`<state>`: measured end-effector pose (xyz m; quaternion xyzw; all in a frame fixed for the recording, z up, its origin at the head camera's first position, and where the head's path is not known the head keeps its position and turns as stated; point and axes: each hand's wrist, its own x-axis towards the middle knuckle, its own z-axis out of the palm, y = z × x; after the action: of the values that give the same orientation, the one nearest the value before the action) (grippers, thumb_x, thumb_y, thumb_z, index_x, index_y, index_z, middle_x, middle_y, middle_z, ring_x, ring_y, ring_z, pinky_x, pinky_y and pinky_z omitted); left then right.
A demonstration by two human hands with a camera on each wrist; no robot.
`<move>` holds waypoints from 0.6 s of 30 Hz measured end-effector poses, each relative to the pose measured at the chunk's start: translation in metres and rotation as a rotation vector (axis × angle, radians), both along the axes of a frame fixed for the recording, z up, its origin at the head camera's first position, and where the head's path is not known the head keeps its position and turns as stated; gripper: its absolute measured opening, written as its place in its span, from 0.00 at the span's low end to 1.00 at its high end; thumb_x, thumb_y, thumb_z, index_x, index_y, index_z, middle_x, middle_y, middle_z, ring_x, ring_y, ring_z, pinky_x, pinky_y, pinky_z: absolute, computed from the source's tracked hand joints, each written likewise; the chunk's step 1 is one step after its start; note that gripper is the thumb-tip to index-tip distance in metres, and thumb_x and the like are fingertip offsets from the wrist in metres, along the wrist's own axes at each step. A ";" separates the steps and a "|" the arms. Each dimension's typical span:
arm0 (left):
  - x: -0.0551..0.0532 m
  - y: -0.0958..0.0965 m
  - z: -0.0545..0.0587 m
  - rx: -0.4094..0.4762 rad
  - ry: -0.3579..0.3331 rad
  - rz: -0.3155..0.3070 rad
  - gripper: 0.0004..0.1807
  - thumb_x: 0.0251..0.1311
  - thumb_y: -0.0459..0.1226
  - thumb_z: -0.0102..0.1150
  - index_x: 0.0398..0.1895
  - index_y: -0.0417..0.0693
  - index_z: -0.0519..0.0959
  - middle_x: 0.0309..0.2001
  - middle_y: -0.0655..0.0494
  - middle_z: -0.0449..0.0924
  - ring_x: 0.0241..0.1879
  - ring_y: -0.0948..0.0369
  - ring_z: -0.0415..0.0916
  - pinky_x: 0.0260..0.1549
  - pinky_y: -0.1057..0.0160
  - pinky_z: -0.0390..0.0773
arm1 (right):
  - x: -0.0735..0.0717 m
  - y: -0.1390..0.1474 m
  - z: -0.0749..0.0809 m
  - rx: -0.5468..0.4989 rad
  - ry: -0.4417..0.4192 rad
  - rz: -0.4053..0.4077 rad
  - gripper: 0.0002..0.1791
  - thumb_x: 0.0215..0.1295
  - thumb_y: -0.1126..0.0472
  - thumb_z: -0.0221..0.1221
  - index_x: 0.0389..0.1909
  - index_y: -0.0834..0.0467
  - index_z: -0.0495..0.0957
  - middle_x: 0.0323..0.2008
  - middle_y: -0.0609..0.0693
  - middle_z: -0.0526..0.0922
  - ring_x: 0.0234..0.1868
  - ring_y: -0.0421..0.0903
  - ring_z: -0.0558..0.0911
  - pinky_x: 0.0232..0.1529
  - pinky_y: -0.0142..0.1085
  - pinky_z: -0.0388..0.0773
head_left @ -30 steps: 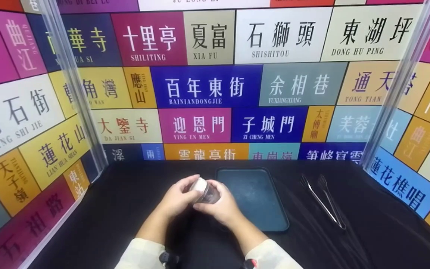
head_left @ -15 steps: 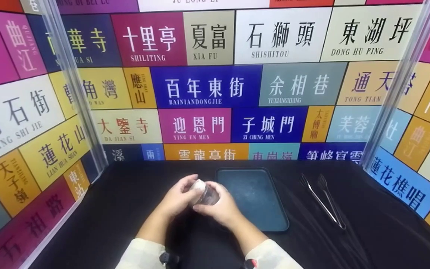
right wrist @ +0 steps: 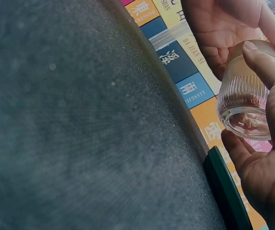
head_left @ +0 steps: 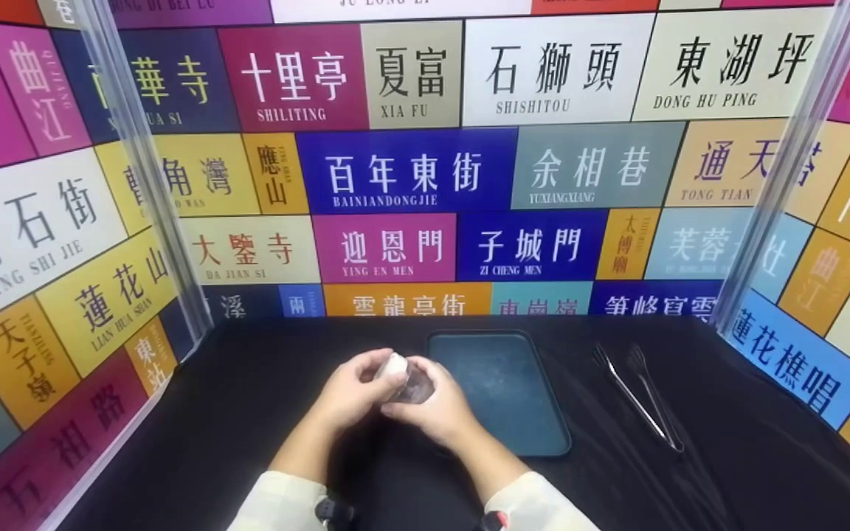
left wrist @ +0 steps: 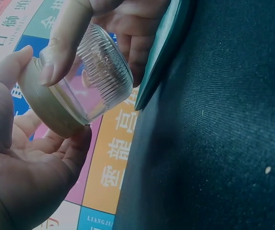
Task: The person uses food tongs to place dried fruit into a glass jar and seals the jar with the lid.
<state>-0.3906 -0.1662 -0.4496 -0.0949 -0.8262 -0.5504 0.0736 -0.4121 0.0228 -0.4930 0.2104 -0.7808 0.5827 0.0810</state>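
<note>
A small clear ribbed glass jar (left wrist: 106, 72) with a pale lid (left wrist: 46, 103) is held tilted above the black cloth, in front of my body. My left hand (head_left: 350, 392) grips the lid, thumb on one side and fingers round the other. Around the glass body curl the thumb and fingers of my right hand (head_left: 440, 409). The lid sits on the jar's mouth in the left wrist view. Toward the right wrist camera faces the jar's round base (right wrist: 247, 122). Part of the jar is hidden behind the fingers.
Just right of the hands lies a dark teal tray (head_left: 499, 391) on the black-covered table (head_left: 248, 435). Metal tongs (head_left: 643, 402) rest farther right, their tips pointing away. Panels printed with colourful place-name signs (head_left: 406, 169) enclose the back and sides.
My left hand shifts slightly on the lid, its upper fingertips ending a little lower. The jar and my right hand stay nearly in place; the tray and tongs are unmoved.
</note>
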 end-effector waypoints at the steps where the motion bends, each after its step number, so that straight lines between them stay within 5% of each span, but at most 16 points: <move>1: 0.000 -0.001 0.000 0.005 0.001 -0.008 0.37 0.64 0.54 0.73 0.72 0.46 0.78 0.67 0.45 0.83 0.65 0.50 0.82 0.69 0.45 0.81 | 0.000 0.000 0.000 0.001 0.001 0.001 0.46 0.47 0.45 0.84 0.68 0.51 0.78 0.64 0.54 0.82 0.61 0.46 0.82 0.66 0.39 0.81; 12: -0.002 -0.006 -0.001 0.053 -0.009 -0.072 0.37 0.63 0.48 0.75 0.74 0.45 0.77 0.70 0.45 0.81 0.66 0.50 0.81 0.70 0.47 0.80 | 0.001 0.000 0.001 -0.013 -0.025 0.036 0.44 0.49 0.49 0.84 0.68 0.53 0.78 0.62 0.54 0.84 0.58 0.45 0.84 0.60 0.33 0.84; 18: 0.003 0.004 0.003 0.046 -0.046 -0.010 0.40 0.65 0.51 0.72 0.75 0.43 0.72 0.71 0.41 0.79 0.69 0.46 0.78 0.72 0.42 0.77 | 0.000 -0.002 0.000 -0.051 -0.036 0.052 0.45 0.49 0.52 0.84 0.68 0.56 0.76 0.64 0.57 0.81 0.59 0.48 0.83 0.60 0.36 0.86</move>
<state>-0.3871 -0.1626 -0.4468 -0.0849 -0.8143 -0.5717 0.0541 -0.4118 0.0210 -0.4926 0.2179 -0.7613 0.6080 0.0573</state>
